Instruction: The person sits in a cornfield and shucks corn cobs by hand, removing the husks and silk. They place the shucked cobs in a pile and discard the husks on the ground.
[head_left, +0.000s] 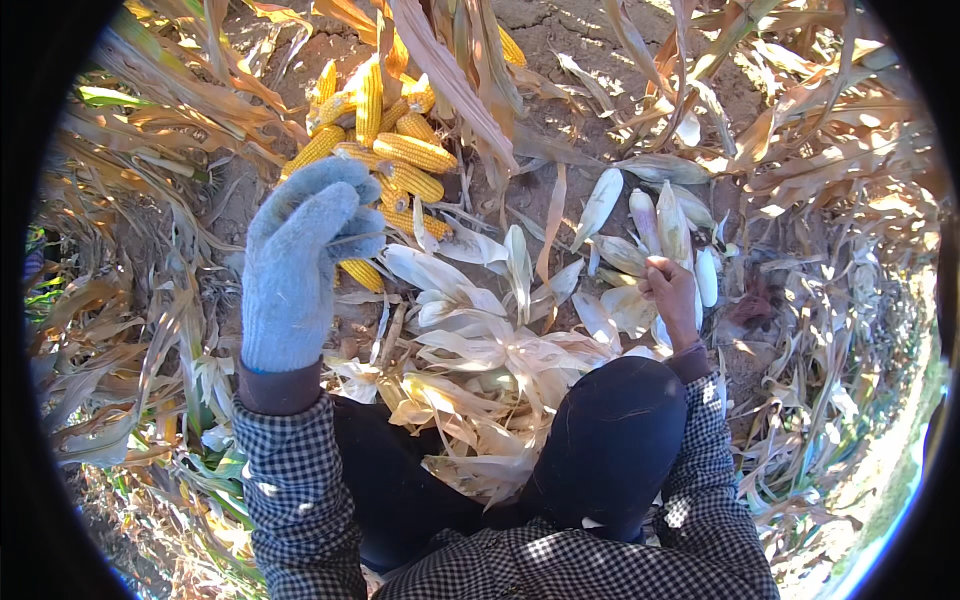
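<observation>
My left hand (307, 232), in a grey knitted glove, is raised beside a pile of husked yellow corn cobs (412, 152). Its fingers curl over, apart from the thumb; I see no cob in it. Bare and closed, my right hand (670, 289) is at a group of corn ears in pale husks (673, 225) on the right. Its fingertips are pinched together at the husks; whether they grip one is unclear. One ear there (643, 214) shows a purplish part. Stripped pale husks (517, 349) lie between my hands and in front of my knees.
Dry corn stalks and leaves (480, 82) hang over the soil at the top centre. More dry leaves (172, 262) crowd the left side, and others (810, 142) the right. Cracked brown soil (559, 37) shows at the top. My bent knee (622, 427) is close below my right hand.
</observation>
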